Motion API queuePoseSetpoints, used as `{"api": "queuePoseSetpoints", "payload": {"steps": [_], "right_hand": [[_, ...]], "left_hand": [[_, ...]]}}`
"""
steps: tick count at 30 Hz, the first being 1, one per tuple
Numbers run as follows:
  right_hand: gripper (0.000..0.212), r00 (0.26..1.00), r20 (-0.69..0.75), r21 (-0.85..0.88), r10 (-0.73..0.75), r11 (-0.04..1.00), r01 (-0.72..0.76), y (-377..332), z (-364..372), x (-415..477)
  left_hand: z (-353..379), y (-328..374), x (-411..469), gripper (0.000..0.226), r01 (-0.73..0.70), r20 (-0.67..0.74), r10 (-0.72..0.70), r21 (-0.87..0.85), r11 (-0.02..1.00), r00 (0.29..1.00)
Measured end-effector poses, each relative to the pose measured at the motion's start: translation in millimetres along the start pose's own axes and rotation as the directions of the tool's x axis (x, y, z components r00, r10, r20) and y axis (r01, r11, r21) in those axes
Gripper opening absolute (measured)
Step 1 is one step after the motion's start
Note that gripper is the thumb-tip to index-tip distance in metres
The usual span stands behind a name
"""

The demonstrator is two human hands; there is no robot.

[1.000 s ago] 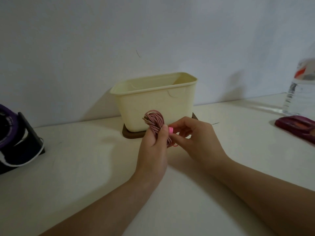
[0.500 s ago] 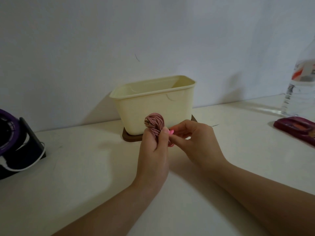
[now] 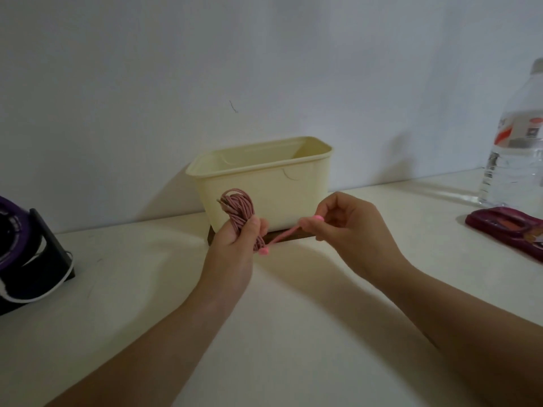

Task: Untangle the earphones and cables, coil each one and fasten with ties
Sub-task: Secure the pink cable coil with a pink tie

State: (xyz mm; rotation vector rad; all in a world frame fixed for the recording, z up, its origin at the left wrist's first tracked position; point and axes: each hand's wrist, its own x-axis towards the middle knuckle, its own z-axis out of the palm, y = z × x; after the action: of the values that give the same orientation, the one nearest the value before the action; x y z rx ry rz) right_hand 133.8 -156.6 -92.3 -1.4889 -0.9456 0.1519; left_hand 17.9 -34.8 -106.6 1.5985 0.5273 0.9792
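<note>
Left hand (image 3: 235, 248) grips the coiled pink cable (image 3: 238, 208) round its lower half, fingers curled about the strands, in the air in front of the cream bin (image 3: 264, 183). Right hand (image 3: 349, 227) pinches one end of a pink tie (image 3: 286, 235) between thumb and fingertips. The tie runs taut down and leftward to a pink bead at the foot of the coil, just below the left hand.

The bin sits on a brown base (image 3: 296, 237) against the wall, its mouth open upward. Only its inner walls show, and its floor is hidden.

On the table (image 3: 293, 333), a water bottle (image 3: 517, 151) and a maroon case (image 3: 505, 227) sit at the right and a dark purple device (image 3: 23, 254) at the left. Both hands hover over the middle, well apart from these.

The coil's long axis stands nearly upright, looped end on top, leaning slightly leftward.
</note>
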Motion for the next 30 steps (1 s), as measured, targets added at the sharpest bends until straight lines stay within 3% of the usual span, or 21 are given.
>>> {"api": "queuePoseSetpoints", "payload": {"steps": [3,5,7,10,15,21,27,30], "right_hand": [[0.020,0.999,0.036,0.049,0.006,0.999,-0.008,-11.3,-5.8,1.9],[0.018,0.996,0.094,0.025,0.001,1.000,-0.004,-18.8,-8.2,1.4],[0.016,0.984,0.176,-0.019,0.001,1.000,0.002,-25.5,-10.0,0.2],[0.009,0.948,0.318,-0.064,-0.001,0.998,0.023,-31.3,-9.6,-4.6],[0.007,0.913,0.406,-0.209,-0.027,0.970,0.121,-31.2,-5.1,-9.7],[0.009,0.899,0.425,-0.305,-0.108,0.918,0.255,-21.5,1.5,-10.9],[0.010,0.876,0.482,-0.165,0.003,0.983,0.087,-13.2,7.6,-12.5],[0.025,0.891,0.453,-0.146,0.022,0.988,0.049,-12.1,8.3,-11.8]], "left_hand": [[-7.5,12.8,2.1,0.033,0.006,0.075,-0.017,0.142,0.990,0.997],[-8.5,22.2,-1.6,0.030,0.136,0.207,-0.162,0.134,0.982,0.965],[-6.1,29.0,-8.6,0.021,0.283,0.347,-0.313,0.136,0.949,0.884],[-2.1,32.7,-17.7,0.014,0.386,0.481,-0.425,0.183,0.904,0.767],[-5.2,31.8,-17.6,0.015,0.482,0.553,-0.508,0.208,0.851,0.660],[-7.3,31.9,-19.6,0.019,0.432,0.652,-0.505,0.287,0.855,0.566],[-4.5,31.6,-22.5,0.016,0.372,0.637,-0.501,0.337,0.865,0.586],[-5.4,30.4,-22.3,0.015,0.359,0.647,-0.487,0.331,0.873,0.587]]}}
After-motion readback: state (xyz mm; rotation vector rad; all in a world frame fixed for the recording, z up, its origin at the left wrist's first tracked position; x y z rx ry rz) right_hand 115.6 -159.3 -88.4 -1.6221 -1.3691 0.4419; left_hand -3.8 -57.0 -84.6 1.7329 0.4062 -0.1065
